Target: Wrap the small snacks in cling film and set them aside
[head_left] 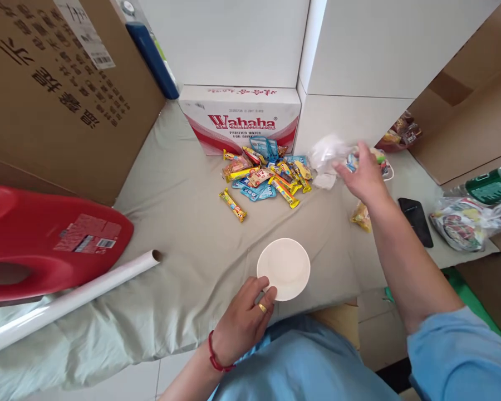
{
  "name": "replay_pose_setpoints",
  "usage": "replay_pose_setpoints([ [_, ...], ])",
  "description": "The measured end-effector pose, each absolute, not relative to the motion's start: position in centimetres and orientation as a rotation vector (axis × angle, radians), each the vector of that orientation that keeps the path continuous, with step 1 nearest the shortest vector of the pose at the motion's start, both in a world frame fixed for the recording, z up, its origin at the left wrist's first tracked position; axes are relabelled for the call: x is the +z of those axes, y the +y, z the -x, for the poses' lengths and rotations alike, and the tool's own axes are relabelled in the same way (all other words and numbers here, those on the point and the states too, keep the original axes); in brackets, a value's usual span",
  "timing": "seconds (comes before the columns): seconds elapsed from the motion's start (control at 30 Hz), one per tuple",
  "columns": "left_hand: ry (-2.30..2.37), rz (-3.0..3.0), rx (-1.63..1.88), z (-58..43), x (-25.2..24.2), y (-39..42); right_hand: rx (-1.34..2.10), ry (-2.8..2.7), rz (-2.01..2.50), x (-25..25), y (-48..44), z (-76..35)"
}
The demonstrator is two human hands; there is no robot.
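A round white bowl (284, 268) rests near the front edge of the cloth-covered surface. My left hand (247, 314) grips its lower left rim between thumb and fingers. My right hand (362, 172) reaches out at the right, over a thin white plastic bag (328, 155) and some packets in a white container; its thumb and index finger are apart, and whether it grips the bag is unclear. Left of the bag lies a pile of colourful wrapped snacks (261, 177). One yellow snack (232, 205) lies apart, in front of the pile.
A Wahaha carton (242, 120) stands behind the pile. At the left are a large cardboard box (62, 94), a red jug (45, 239) and a white tube (79, 301). A black phone (416, 221), a bagged item (463, 225) and a green-labelled bottle (492, 185) lie at the right.
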State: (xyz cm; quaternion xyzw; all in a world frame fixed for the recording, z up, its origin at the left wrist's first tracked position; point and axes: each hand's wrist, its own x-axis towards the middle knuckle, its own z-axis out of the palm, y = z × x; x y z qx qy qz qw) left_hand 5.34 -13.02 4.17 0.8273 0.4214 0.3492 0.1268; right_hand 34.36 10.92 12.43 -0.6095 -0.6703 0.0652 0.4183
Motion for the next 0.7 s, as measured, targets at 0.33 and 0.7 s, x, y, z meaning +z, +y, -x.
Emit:
replay_pose_setpoints([
  [0.33, 1.16, -2.189, 0.929, -6.0, 6.1, -12.6, 0.759, -2.321, 0.967, 10.8, -5.1, -35.5],
  [0.7, 1.379, -2.406, 0.909, -3.6, 3.7, -12.6, 0.544, -2.303, 1.571, 13.6, -9.0, -45.3],
])
